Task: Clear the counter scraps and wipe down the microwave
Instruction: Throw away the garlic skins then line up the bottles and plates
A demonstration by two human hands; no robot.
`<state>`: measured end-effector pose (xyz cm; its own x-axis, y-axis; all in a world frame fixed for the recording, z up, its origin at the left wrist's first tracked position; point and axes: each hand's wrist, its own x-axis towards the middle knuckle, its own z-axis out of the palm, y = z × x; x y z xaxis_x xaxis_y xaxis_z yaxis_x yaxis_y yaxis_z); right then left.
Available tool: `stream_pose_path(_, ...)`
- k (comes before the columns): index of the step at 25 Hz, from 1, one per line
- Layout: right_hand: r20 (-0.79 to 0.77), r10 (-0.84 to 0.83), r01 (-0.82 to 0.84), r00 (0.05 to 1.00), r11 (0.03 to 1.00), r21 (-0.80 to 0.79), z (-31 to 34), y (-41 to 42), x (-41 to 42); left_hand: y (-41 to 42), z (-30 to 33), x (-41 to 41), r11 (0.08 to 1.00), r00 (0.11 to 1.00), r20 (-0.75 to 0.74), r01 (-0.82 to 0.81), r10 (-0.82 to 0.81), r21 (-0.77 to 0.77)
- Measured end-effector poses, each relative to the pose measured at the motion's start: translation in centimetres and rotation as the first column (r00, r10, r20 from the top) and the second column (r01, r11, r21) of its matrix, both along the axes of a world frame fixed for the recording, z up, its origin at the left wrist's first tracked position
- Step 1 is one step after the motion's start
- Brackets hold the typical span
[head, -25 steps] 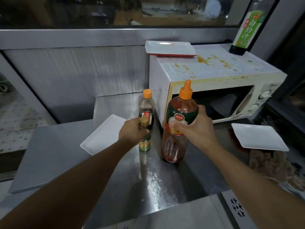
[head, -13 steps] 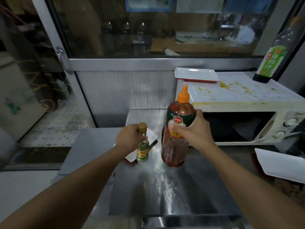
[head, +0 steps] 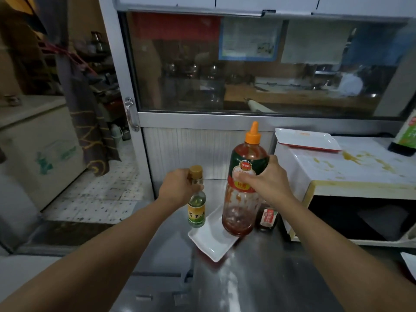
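My left hand (head: 177, 185) grips a small green-labelled bottle (head: 196, 208) by its neck, held above the steel counter (head: 258, 284). My right hand (head: 265, 181) grips a large red sauce bottle (head: 244, 199) with an orange nozzle cap, lifted over a white rectangular plate (head: 213, 242). The white microwave (head: 351, 183) stands at the right, its top smeared with yellow-brown stains (head: 360, 159) and its door open on a dark interior.
A small dark sauce bottle (head: 267, 218) stands beside the microwave. On the microwave top lie a white tray with a red rim (head: 307, 139) and a dark green-labelled bottle (head: 405, 140). Another white plate's corner (head: 409, 263) shows far right. A window and door frame stand behind.
Both hands have lifted their bottles up off the counter. The view has tilted upward and shifted left, so the plate and small dark bottle now show beneath the raised bottles.
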<state>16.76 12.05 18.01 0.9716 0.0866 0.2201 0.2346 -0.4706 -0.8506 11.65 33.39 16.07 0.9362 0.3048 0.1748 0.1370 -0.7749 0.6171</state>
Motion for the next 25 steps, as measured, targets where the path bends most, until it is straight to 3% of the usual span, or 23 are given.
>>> stream_pose_path(10, -0.042, -0.256, 0.258, 0.966, 0.965, 0.057, -0.7, 6.7, 8.0, 8.1, 0.1, 12.1, 0.95, 0.951, 0.017, 0.308, -0.308, -0.045)
stream_pose_path(19, 0.006, -0.323, 0.322, 0.946, 0.943, 0.087, -3.6, 5.4, 17.6, 5.9, -3.0, 21.3, 0.929, 0.934, 0.016, 0.357, -0.357, -0.098)
stream_pose_path(25, -0.057, -0.374, 0.378, 0.926, 0.918, 0.121, -7.4, 3.5, 24.5, 3.6, -5.5, 26.6, 0.928, 0.939, -0.016, 0.335, -0.342, -0.161)
